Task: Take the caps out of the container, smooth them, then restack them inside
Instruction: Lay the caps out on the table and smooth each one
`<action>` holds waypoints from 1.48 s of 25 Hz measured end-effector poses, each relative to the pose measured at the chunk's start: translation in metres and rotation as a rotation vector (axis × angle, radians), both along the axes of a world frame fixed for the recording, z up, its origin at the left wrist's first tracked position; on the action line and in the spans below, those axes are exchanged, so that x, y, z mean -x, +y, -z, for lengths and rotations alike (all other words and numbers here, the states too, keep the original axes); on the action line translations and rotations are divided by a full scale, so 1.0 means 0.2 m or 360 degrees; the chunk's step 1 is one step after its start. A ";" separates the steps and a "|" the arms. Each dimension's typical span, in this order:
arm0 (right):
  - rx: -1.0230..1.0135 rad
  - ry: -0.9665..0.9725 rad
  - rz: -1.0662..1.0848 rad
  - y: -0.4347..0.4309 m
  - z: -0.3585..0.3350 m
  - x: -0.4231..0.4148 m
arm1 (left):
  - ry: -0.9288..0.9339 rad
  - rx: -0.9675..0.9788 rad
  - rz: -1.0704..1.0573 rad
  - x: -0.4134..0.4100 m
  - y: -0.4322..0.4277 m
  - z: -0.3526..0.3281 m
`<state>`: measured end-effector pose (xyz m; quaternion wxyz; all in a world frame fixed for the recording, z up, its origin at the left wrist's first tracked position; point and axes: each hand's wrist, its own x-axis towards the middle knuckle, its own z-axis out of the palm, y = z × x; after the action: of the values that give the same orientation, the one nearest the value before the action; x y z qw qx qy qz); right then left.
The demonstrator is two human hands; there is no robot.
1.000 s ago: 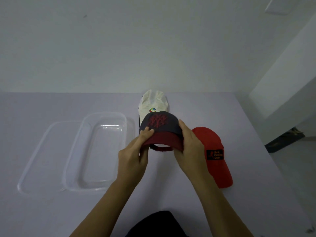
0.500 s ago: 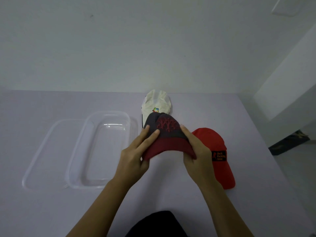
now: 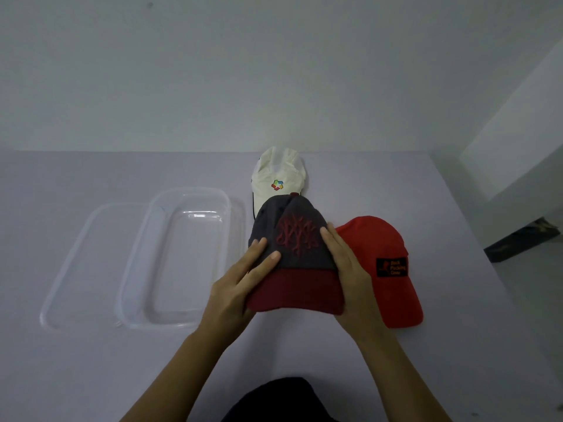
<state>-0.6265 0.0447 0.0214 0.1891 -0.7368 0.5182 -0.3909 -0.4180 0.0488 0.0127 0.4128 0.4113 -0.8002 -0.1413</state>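
Note:
A dark grey cap (image 3: 294,254) with a maroon brim and a red emblem sits at the table's middle, brim toward me. My left hand (image 3: 240,287) grips its left side, fingers lying over the crown. My right hand (image 3: 350,275) grips its right side and brim corner. A white cap (image 3: 278,178) with a coloured logo lies just behind it, partly covered. A red cap (image 3: 384,263) with a black patch lies flat to the right, touching my right hand. The clear plastic container (image 3: 146,236) stands to the left with no caps in it.
The container's clear lid (image 3: 65,269) lies flat against the container's left side. The pale table (image 3: 91,360) ends at a white wall behind and at a drop on the right, where a dark object (image 3: 524,239) lies on the floor.
The dark cap has tipped forward and come down toward me, so its crown and emblem now face up. Both hands have slid from the brim up onto the cap's sides.

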 end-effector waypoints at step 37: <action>-0.1713 -0.0782 0.0078 -0.44 0.46 0.00 | 0.0343 -0.1479 -0.0777 0.11 -0.48 0.44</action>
<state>-0.6260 -0.0442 -0.0702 0.6417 -0.4128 0.6015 -0.2364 -0.4396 -0.0475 -0.0751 0.2879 0.7082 -0.4873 -0.4221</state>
